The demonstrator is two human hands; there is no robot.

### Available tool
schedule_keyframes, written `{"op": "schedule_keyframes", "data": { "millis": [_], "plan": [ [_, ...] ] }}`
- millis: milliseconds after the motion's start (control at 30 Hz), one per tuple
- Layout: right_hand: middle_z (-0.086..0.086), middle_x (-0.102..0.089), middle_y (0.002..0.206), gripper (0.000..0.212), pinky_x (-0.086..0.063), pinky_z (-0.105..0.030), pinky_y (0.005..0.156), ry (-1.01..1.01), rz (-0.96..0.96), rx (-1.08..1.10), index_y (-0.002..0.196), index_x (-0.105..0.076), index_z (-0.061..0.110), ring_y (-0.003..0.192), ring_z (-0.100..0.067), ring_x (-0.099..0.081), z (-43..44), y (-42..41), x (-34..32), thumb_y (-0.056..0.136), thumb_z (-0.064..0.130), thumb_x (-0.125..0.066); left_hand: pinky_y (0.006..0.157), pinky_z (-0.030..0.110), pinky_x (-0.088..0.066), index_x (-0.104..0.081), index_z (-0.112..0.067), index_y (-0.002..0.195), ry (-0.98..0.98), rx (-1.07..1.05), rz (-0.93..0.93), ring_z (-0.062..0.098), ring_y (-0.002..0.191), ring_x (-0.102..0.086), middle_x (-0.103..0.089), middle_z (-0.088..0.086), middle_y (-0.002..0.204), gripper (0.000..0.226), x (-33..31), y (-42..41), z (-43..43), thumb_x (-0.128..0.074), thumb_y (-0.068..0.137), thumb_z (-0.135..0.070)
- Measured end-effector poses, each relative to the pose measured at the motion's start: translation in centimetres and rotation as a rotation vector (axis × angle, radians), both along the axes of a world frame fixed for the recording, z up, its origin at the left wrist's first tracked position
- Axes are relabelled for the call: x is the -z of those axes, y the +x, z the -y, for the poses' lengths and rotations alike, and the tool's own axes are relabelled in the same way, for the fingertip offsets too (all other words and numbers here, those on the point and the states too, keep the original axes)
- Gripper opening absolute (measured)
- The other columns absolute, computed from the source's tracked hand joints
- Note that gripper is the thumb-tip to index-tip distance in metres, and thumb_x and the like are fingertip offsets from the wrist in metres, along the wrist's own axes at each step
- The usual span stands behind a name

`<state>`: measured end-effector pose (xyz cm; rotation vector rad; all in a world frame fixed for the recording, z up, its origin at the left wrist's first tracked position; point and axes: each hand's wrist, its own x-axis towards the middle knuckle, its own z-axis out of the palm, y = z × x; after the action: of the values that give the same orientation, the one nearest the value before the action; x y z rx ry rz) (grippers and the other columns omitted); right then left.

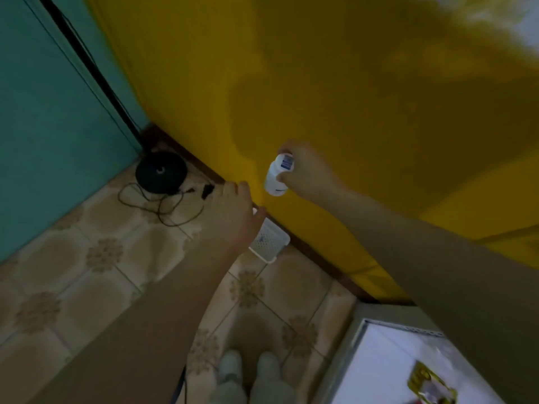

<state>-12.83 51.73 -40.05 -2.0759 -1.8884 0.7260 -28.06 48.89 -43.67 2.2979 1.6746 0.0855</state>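
A person's right hand (306,170) reaches out at the end of a straight, bare forearm, its grip clenched round a white bottle (275,177) with a blue-and-white label. The fingers wrap the upper end and the thumb presses the side. The bottle is tilted, its rounded lower end pointing down and away from the grip, and is held in the air in front of a yellow surface (350,97). Just beside that grip and a little below it, the left hand (233,211) is held with its back to the camera, fingers curled and knuckles raised. A sliver of white shows at its thumb, and whether this grip holds anything cannot be told. Directly beneath the left grip a white perforated basket (269,242) stands on the tiled floor (102,272), against the foot of the yellow surface. Farther out past the left grip, in the corner by a teal wall (43,112), lies a black round device (161,171) with loose black cables (157,199) trailing from it. Well behind both grips, near the person's feet (250,371), a white appliance (393,360) carries a yellow packet (428,383).
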Motion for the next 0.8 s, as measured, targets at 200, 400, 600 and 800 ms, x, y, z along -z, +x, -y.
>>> {"op": "schedule_keyframes", "data": {
  "millis": [200, 400, 600, 800],
  "plan": [
    [-0.015, -0.049, 0.132, 0.037, -0.043, -0.034, 0.092, -0.096, -0.031, 0.049, 0.128, -0.052, 0.007, 0.115, -0.031, -0.050, -1.7, 0.7, 20.0, 0.092, 0.009, -0.061, 0.093, 0.036, -0.038, -0.044, -0.009, 0.129, -0.117, 0.006, -0.049, 0.027, 0.113, -0.048, -0.051, 0.011, 0.123, 0.051, 16.8, 0.7, -1.4, -0.048, 0.093, -0.045],
    [-0.014, -0.052, 0.131, 0.033, -0.039, -0.025, 0.082, -0.174, -0.096, 0.148, 0.122, -0.055, 0.004, 0.116, -0.029, -0.052, -2.2, 1.7, 37.9, 0.091, 0.009, -0.063, 0.098, 0.037, -0.037, -0.041, -0.007, 0.130, -0.207, -0.007, -0.132, 0.029, 0.117, -0.046, -0.048, 0.013, 0.128, 0.053, 32.5, -0.2, -1.3, -0.050, 0.093, -0.043],
    [-0.013, -0.048, 0.138, 0.042, -0.043, -0.037, 0.103, -0.212, -0.083, 0.169, 0.127, -0.052, 0.007, 0.125, -0.029, -0.048, -2.3, 2.2, 52.9, 0.088, 0.003, -0.064, 0.097, 0.038, -0.037, -0.040, -0.006, 0.128, -0.249, -0.011, -0.147, 0.030, 0.117, -0.044, -0.047, 0.013, 0.127, 0.052, 45.8, 0.1, -0.6, -0.049, 0.093, -0.043],
    [-0.015, -0.048, 0.135, 0.047, -0.039, -0.028, 0.096, -0.265, -0.014, 0.139, 0.131, -0.050, 0.005, 0.123, -0.027, -0.048, -1.0, 1.7, 63.5, 0.086, 0.001, -0.064, 0.095, 0.039, -0.037, -0.040, -0.007, 0.126, -0.270, 0.063, -0.158, 0.032, 0.116, -0.044, -0.046, 0.014, 0.126, 0.051, 55.0, 1.7, -0.1, -0.050, 0.092, -0.044]
  ]
}}
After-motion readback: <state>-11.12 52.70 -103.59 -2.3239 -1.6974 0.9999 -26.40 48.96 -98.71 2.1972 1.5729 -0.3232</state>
